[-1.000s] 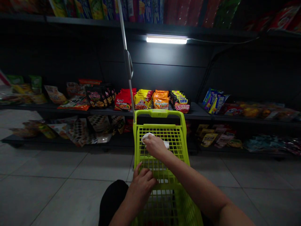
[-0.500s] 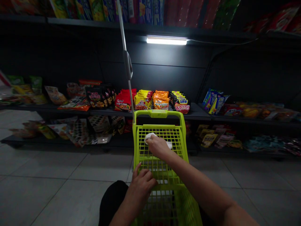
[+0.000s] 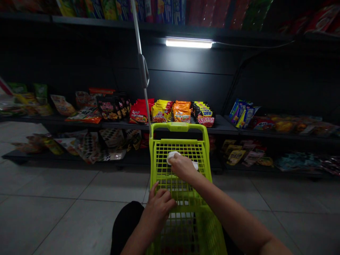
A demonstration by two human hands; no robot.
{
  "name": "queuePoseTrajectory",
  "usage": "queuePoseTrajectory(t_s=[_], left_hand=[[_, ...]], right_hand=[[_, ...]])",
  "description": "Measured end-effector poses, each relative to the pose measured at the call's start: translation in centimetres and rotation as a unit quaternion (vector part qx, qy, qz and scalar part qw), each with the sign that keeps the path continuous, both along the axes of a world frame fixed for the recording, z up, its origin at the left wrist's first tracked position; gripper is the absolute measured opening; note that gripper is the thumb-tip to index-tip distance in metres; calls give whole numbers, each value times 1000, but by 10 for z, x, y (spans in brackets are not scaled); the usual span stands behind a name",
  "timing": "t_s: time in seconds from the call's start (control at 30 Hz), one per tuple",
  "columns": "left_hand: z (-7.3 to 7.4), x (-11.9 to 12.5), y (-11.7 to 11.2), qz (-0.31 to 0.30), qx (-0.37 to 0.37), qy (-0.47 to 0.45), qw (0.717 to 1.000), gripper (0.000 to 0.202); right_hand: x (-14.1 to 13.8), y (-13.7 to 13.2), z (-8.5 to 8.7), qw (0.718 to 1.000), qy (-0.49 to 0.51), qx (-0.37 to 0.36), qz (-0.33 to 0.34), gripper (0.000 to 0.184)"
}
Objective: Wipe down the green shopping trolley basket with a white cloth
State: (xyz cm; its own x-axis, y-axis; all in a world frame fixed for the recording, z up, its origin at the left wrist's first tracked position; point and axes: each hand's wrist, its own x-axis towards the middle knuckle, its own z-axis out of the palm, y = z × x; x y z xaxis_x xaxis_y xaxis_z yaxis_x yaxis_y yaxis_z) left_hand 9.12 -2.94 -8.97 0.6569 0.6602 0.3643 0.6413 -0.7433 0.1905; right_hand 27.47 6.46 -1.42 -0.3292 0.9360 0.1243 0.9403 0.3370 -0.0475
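Observation:
A lime-green plastic shopping basket (image 3: 162, 159) with a grid wall stands in front of me on the tiled floor. My right hand (image 3: 183, 168) presses a white cloth (image 3: 172, 156) against the grid wall, fingers closed on it. My left hand (image 3: 159, 203) grips the basket's near rim, fingers curled over the edge. A metal pull handle (image 3: 143, 71) rises from the basket's far left corner.
Dark store shelves (image 3: 225, 125) run across the back, stocked with several noodle packets (image 3: 159, 113) and snack bags (image 3: 85, 113). A strip light (image 3: 188, 43) glows under the upper shelf. Grey floor tiles (image 3: 66, 205) lie to the left and right. My dark-clad knee (image 3: 127, 223) is at the bottom.
My right hand has slid the white cloth a little to the right across the grid wall. My left hand stays on the rim.

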Motion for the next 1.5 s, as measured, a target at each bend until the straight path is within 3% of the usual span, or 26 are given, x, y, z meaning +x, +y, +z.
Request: queuePoseTrajectory(t_s=[0.1, 0.2, 0.3, 0.43, 0.53, 0.6, 0.7, 0.8, 1.03, 1.13, 1.27, 1.33, 1.5], left_hand=[[-1, 1, 0, 1, 9, -9, 1000, 18], [1, 1, 0, 7, 6, -11, 1000, 20], [3, 1, 0, 3, 7, -11, 1000, 21], [2, 1, -1, 3, 14, -15, 1000, 20], [0, 0, -2, 4, 10, -15, 1000, 22], [-1, 0, -2, 2, 8, -14, 1000, 23], [-1, 0, 0, -1, 5, -12, 1000, 24], [-2, 0, 0, 1, 3, -11, 1000, 25], [-1, -1, -2, -1, -13, 1, 1000, 24], [0, 0, -2, 2, -10, -12, 1000, 26], [-2, 2, 0, 1, 1, -22, 1000, 25], [-3, 1, 1, 0, 12, -24, 1000, 24], [-5, 1, 2, -3, 12, -19, 1000, 27]], right_hand=[[8, 1, 5, 1000, 14, -8, 9, 34], [17, 21, 17, 998, 28, 32, -48, 37], [18, 31, 18, 995, 7, 39, -94, 39], [14, 9, 4, 998, -19, 16, -64, 35], [20, -6, 3, 999, -13, -1, -33, 34], [29, -2, 10, 999, 6, -14, -29, 35], [41, 17, 22, 997, 28, -4, -78, 40], [42, 24, 22, 994, 16, 8, -112, 43], [40, -10, 6, 999, -1, -21, -48, 34], [56, 2, 13, 998, 33, -2, -45, 36], [71, 22, 19, 993, 43, 23, -110, 42], [69, 16, 15, 993, 24, 8, -113, 43], [61, -25, 3, 999, 6, -29, -46, 39]])
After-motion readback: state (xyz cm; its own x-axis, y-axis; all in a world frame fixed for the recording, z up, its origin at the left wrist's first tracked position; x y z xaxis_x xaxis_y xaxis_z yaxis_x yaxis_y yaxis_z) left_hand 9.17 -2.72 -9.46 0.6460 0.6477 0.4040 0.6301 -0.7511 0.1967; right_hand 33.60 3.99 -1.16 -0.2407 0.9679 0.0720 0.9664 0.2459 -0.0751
